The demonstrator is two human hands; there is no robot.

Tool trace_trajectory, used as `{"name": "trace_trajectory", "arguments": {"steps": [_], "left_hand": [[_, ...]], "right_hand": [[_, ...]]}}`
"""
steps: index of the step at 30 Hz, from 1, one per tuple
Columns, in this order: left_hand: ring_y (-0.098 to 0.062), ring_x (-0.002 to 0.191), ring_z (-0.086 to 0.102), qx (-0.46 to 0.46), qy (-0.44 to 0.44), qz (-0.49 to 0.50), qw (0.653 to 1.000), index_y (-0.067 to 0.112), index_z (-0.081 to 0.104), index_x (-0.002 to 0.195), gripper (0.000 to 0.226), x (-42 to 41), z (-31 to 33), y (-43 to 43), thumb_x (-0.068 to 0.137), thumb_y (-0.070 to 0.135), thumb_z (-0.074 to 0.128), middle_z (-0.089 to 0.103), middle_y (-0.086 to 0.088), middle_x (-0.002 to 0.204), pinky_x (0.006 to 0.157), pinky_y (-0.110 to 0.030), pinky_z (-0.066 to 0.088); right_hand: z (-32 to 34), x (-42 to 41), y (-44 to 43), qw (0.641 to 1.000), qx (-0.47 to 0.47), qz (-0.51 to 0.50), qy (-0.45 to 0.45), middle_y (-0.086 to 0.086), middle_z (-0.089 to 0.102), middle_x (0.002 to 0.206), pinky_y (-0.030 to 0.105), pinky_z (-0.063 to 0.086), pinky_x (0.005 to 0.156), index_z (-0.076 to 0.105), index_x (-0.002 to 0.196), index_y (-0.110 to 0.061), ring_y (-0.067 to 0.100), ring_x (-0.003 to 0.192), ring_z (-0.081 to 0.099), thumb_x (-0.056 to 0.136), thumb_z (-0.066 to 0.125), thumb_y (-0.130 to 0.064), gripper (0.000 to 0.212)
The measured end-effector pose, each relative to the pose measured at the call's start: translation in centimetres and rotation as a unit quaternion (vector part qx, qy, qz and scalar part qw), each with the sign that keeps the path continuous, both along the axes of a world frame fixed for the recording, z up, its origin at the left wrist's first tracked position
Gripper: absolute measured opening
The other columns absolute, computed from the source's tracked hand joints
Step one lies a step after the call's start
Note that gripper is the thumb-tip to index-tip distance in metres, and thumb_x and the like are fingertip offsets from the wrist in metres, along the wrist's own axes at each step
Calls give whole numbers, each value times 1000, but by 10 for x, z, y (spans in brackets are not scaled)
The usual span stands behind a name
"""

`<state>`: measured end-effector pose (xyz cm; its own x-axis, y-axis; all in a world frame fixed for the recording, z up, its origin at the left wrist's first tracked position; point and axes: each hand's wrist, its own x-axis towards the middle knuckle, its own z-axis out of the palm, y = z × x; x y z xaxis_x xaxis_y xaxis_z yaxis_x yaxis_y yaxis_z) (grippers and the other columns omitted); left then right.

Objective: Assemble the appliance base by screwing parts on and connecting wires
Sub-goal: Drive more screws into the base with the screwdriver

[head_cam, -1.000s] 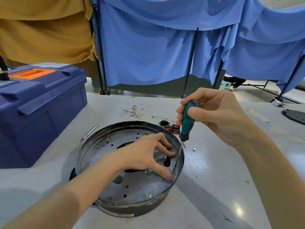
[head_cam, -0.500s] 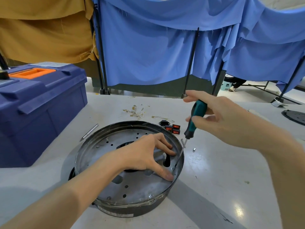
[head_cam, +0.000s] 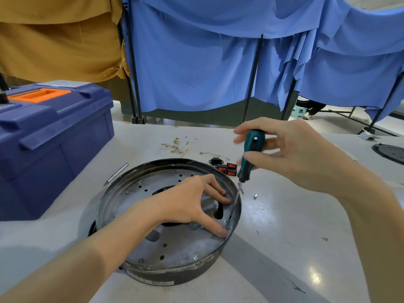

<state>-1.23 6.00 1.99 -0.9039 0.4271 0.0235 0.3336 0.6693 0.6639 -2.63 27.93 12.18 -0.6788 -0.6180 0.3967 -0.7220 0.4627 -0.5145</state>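
A blue plastic toolbox (head_cam: 54, 132) sits at the left of the white table (head_cam: 284, 241). Mid-table lies the round dark metal appliance base (head_cam: 175, 278). The left hand (head_cam: 188, 204) presses inside it, fingers spread. The right hand (head_cam: 295, 154) pinches the teal-handled screwdriver (head_cam: 251, 154), whose tip is apparently on a screw by the rim.

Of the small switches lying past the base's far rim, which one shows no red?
The black switch, at the cluster's far-left corner nearest the loose wires; the three red-faced switches sit beside it.
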Motion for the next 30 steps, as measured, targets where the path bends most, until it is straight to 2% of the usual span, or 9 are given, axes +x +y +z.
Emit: {"name": "trace_trajectory", "arguments": {"steps": [3, 7, 10, 13, 19, 21, 24, 27, 30], "left_hand": [[16, 114, 44, 6, -9, 3, 1000, 41, 71, 107, 61, 0, 0, 0, 51, 60, 85, 48, 37, 115, 102, -24, 37], [16, 113, 43, 4, -12, 3, 1000, 42, 71, 106, 56, 0, 0, 1, 54, 55, 88, 47, 37, 114, 101, -24, 36], [15, 113, 45, 14, -14, 4, 1000, 39, 72, 108, 59, 1, 0, 1, 54, 53, 88, 48, 36, 115, 102, -25, 38], [15, 114, 44, 2, -5, -1, 1000, 38, 71, 110, 59, 1, 1, 1, 55, 54, 88, 48, 35, 115, 102, -23, 36], [12, 116, 43, -11, -4, 0, 1000, 39, 71, 111, 59, 2, 2, 1, 57, 54, 87, 47, 34, 117, 107, -31, 38], [12, 116, 44, -9, -5, 0, 1000, 38, 71, 112, 59, 2, 2, 1, 57, 53, 88, 47, 35, 116, 106, -31, 38], [13, 116, 44, -7, -3, 3, 1000, 36, 71, 113, 61, 2, 2, 1, 56, 52, 88, 48, 36, 114, 105, -29, 38], [14, 116, 43, -14, -1, 2, 1000, 36, 71, 114, 62, 2, 2, 1, 57, 53, 88, 47, 36, 116, 104, -26, 36], [13, 116, 43, -16, -2, 3, 1000, 38, 71, 113, 60, 2, 2, 1, 57, 55, 87, 47, 36, 117, 106, -28, 36]], "right_hand": [[2, 4, -4, 999, -21, 19, 40, -21, 67, 85, 16, 57, 72, 68, 111, -30, 4, 80, 69, 76, 75, -35, 37], [-2, 7, -11, 998, -40, -21, 44, -5, 66, 65, 27, 58, 57, 66, 89, -19, 7, 52, 66, 66, 67, -60, 48], [-1, 5, -5, 995, 57, -64, 53, -18, 63, 89, 16, 55, 73, 60, 111, -30, 2, 78, 65, 69, 53, -70, 58], [1, 4, 1, 1000, 19, -19, -1, -19, 64, 103, 21, 56, 85, 55, 131, -31, 4, 91, 69, 79, 60, -45, 54], [-2, 5, -13, 998, -43, -48, 21, -4, 66, 71, 32, 60, 54, 64, 92, -18, 9, 54, 69, 71, 64, -57, 44], [0, 2, -6, 997, 16, -71, 36, -7, 68, 81, 30, 60, 64, 64, 96, -26, 6, 67, 69, 72, 57, -65, 46], [5, 0, 6, 997, 57, -42, 9, -12, 63, 117, 26, 58, 85, 62, 116, -31, 3, 96, 66, 82, 64, -39, 35], [4, 2, 7, 1000, 5, -28, -3, -5, 70, 82, 22, 60, 69, 68, 112, -28, 7, 66, 72, 82, 72, -30, 30], [1, 5, -3, 999, -13, -42, 14, -5, 67, 59, 21, 56, 50, 72, 96, -25, 10, 45, 66, 77, 71, -45, 28]]}}
